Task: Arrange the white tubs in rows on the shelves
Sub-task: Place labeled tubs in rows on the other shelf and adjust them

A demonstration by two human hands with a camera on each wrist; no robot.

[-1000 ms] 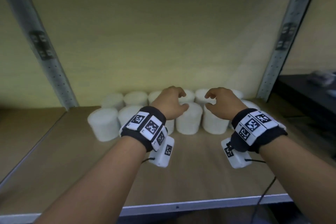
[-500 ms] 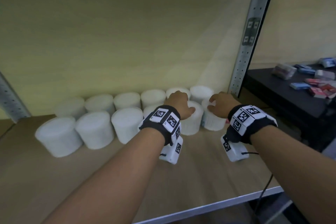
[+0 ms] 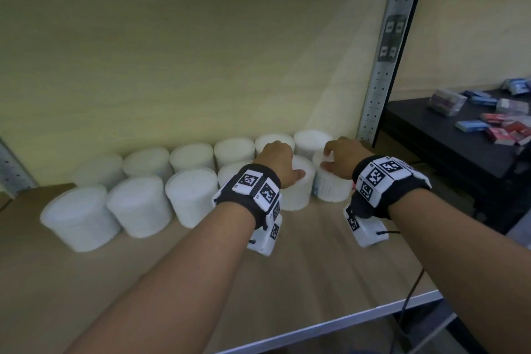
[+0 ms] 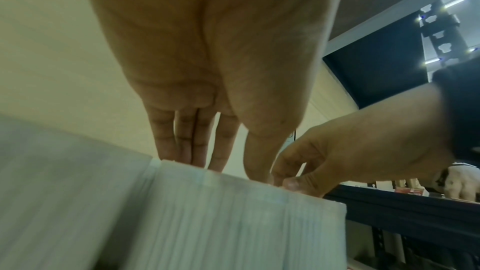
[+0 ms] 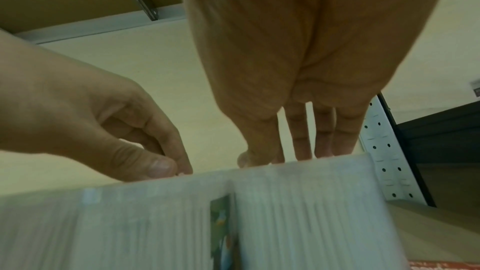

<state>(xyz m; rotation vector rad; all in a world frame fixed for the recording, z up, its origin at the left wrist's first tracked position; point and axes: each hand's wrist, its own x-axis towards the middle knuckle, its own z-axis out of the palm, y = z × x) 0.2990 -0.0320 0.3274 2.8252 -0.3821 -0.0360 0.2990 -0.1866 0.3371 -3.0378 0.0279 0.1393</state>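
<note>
Two rows of white tubs (image 3: 189, 195) stand at the back of the wooden shelf (image 3: 316, 267). My left hand (image 3: 283, 158) reaches over the top of the second tub from the right in the front row (image 3: 298, 195), with its fingers (image 4: 187, 141) curled past the far rim. My right hand (image 3: 336, 155) grips the rightmost front tub (image 3: 330, 190) from above, thumb on the lid. In the right wrist view its fingers (image 5: 301, 141) hang over the far rim of that ribbed tub (image 5: 298, 202). The two hands are almost side by side.
A perforated metal upright (image 3: 385, 66) stands just right of the tubs. Beyond it is a black table (image 3: 445, 138) with several small coloured boxes (image 3: 500, 123). The shelf's metal front edge (image 3: 344, 322) runs below my forearms. Bare wood lies in front of the tubs.
Both hands hovered over the front row a second ago; they have since come down onto the two rightmost front tubs. The head view has swung so the tubs sit further left.
</note>
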